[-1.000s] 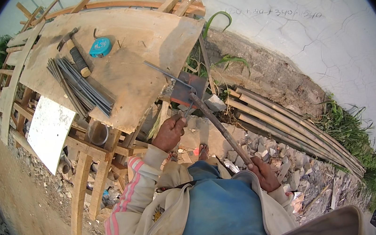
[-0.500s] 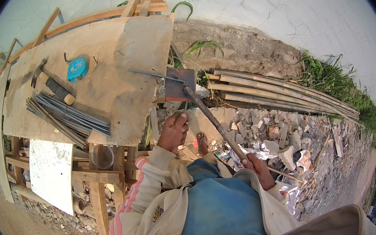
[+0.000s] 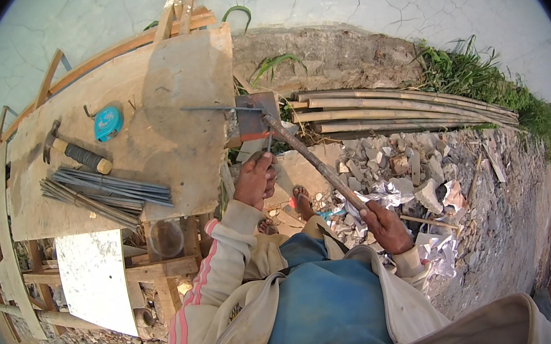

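Observation:
My right hand (image 3: 387, 228) is wrapped round the lower part of a long rusty metal bar (image 3: 316, 163). The bar's far end rests at a dark reddish metal plate (image 3: 253, 130) by the worktable's right edge. A thin steel rod (image 3: 211, 108) runs from over the tabletop onto this plate and meets the bar's end. Below the plate, my left hand (image 3: 256, 180) is closed on a short upright length of thin steel rod (image 3: 269, 142); whether it is the same rod, bent, I cannot tell. A bundle of steel rods (image 3: 107, 190) lies on the table.
On the plywood tabletop (image 3: 198, 168) lie a hammer (image 3: 82, 154) and a blue tape measure (image 3: 107, 123). Bamboo poles (image 3: 392, 109) stretch along the wall base at right. Rubble (image 3: 428, 169) covers the ground beside my feet. A white board (image 3: 95, 279) leans below the table.
The view has turned slightly, so the table and wall appear shifted. Both hands keep their holds, and the bar stays at about the same angle to the rod.

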{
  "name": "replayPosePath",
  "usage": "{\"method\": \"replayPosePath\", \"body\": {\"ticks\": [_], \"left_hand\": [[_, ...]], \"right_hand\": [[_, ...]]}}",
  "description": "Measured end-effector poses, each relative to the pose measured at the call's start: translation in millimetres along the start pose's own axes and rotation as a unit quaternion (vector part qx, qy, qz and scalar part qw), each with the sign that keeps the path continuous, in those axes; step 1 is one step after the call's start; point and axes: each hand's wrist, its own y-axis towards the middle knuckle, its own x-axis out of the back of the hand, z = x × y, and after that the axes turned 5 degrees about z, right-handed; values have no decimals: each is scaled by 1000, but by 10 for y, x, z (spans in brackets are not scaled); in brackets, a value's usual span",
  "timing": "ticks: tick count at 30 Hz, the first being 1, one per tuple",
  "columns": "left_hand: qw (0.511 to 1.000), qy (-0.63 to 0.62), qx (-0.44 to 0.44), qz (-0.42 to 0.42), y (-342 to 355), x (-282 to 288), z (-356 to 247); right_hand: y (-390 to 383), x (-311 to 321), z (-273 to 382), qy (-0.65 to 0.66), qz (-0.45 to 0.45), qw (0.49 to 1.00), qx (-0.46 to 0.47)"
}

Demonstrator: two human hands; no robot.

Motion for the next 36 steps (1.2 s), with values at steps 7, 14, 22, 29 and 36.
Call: {"method": "replayPosePath", "body": {"ticks": [7, 14, 22, 29, 36], "left_hand": [[1000, 6, 8, -11, -58, -46, -77], [981, 133, -119, -82, 29, -189, 142], [743, 532, -255, -316, -16, -511, 325], [694, 536, -242, -415, -162, -1275, 36], [728, 437, -280, -448, -311, -1687, -82]], "right_hand": [[-58, 25, 126, 10, 17, 998, -65], [330, 601, -131, -39, 95, 993, -50], [1728, 890, -62, 103, 62, 985, 127], [2942, 1086, 477, 174, 171, 930, 276], [3531, 1051, 676, 184, 238, 861, 411]]}}
